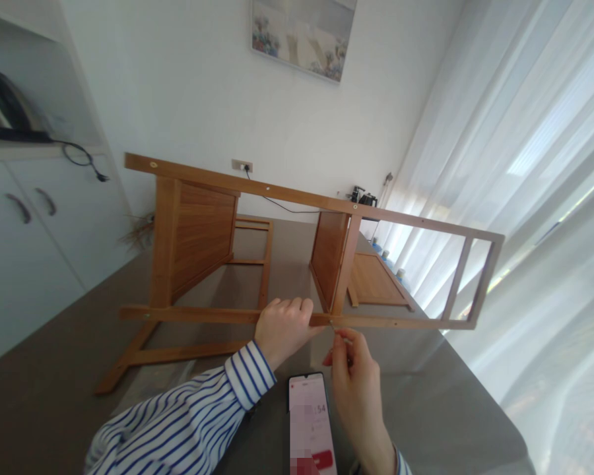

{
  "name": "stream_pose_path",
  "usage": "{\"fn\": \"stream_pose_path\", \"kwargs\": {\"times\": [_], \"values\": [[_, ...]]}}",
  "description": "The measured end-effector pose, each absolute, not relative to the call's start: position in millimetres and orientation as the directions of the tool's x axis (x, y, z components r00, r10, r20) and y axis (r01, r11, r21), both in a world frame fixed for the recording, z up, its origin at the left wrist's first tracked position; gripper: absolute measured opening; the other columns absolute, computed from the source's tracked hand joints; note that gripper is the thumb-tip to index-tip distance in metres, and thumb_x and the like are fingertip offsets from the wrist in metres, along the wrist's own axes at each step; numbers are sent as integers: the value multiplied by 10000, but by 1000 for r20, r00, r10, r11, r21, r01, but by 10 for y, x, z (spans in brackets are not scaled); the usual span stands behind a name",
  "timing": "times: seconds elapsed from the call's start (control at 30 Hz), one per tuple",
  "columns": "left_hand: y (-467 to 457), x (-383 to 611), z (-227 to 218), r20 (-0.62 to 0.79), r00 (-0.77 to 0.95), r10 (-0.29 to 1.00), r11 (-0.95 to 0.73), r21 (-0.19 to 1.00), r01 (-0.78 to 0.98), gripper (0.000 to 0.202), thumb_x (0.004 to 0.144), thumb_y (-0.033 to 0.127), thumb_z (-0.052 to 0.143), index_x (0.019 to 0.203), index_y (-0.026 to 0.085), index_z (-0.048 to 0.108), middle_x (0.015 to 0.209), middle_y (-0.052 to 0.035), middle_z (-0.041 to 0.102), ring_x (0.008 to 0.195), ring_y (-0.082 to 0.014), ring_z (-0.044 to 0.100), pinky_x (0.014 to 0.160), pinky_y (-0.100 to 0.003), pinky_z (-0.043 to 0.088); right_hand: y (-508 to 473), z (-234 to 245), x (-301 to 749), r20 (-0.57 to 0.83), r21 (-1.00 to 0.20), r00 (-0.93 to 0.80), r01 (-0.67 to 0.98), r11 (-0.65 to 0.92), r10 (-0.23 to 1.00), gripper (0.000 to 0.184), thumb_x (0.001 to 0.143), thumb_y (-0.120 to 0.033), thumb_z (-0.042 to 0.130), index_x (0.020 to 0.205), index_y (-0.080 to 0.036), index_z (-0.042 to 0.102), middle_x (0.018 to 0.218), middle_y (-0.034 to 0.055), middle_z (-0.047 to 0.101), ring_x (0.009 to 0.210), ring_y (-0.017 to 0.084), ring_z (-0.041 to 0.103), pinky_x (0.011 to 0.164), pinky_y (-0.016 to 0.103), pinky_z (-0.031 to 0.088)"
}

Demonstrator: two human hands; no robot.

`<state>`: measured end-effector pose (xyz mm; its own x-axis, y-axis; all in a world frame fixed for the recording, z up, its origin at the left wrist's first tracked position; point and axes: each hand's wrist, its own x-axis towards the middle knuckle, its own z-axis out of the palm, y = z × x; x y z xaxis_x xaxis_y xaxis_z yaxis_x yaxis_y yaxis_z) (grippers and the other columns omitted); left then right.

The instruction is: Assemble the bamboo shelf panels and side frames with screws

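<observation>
Both hands busy: left hand (284, 326) clenched round the lower rail of the wooden frame (202, 237), right hand (354, 369) pinching a metal tool (337, 335) against it. Phone (309, 422) on worktop (426, 409).

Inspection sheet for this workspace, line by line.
Surface: grey table, matte.
Job's things: wooden frame lying on its side; thin tool at its lower rail.
Clutter: phone, screen lit, beside the hands; loose panel flat behind the frame.
Grippers: left hand clamped over the lower rail; right hand pinching the tool.
Cables: kettle cord hanging off the counter; lead running from the wall socket.
Surroundings: white cabinets, painting, curtains.
</observation>
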<state>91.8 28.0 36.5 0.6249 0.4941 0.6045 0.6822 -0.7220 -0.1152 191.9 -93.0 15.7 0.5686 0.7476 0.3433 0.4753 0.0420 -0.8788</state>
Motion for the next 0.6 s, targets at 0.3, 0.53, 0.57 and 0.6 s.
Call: {"fn": "stream_pose_path", "kwargs": {"times": [0.3,0.53,0.57,0.6], "values": [[268,913,356,610,619,494,-721,-111,684,428,814,571,511,701,163,569,632,-64,634,619,-254,630,571,-339,332,-831,246,1758,103,-983,653,-49,177,750,344,840,-463,532,1018,-174,474,557,-30,601,384,73,426,379,174,325],[278,913,332,610,626,485,-728,-115,676,437,837,567,474,699,163,570,634,-67,629,613,-249,625,569,-335,328,-795,251,1725,-61,-894,647,-374,246,760,373,757,-389,637,1002,-188,440,559,-28,623,398,61,416,395,164,311],[281,913,329,611,626,486,-727,-116,677,440,844,565,461,700,164,571,635,-68,629,613,-247,623,569,-335,327,-795,256,1721,-71,-887,644,-391,247,762,375,750,-387,643,996,-188,441,558,-27,622,402,62,417,397,165,314],[285,913,326,611,625,486,-726,-117,678,442,849,563,452,700,164,571,638,-70,629,612,-246,622,569,-334,325,-798,259,1718,-77,-882,640,-401,247,764,374,746,-386,646,991,-188,443,561,-26,623,407,63,421,400,167,317]]}}
